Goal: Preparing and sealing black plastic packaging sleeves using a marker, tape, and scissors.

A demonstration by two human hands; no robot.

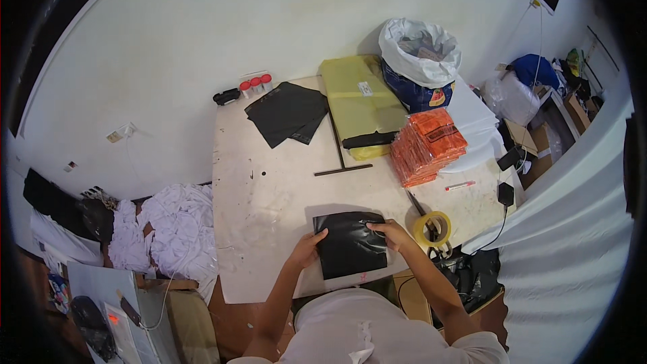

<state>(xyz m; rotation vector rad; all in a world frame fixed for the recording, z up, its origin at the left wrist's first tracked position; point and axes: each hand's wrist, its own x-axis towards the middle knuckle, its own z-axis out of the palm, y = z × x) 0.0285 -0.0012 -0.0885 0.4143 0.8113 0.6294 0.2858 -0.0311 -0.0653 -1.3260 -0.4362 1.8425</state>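
A black plastic bag point(350, 244) is held flat on the white tabletop point(269, 195), at its near edge. The bag's left edge is gripped by the left hand point(306, 248), its upper right corner pinched by the fingers of the right hand point(391, 232). A tape roll point(433, 228) lies just right of the bag; a stack of orange packets point(428, 145) sits beyond it.

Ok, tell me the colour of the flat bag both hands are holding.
Black, glossy: the flat bag held by the left hand and right hand, seen in the head view.
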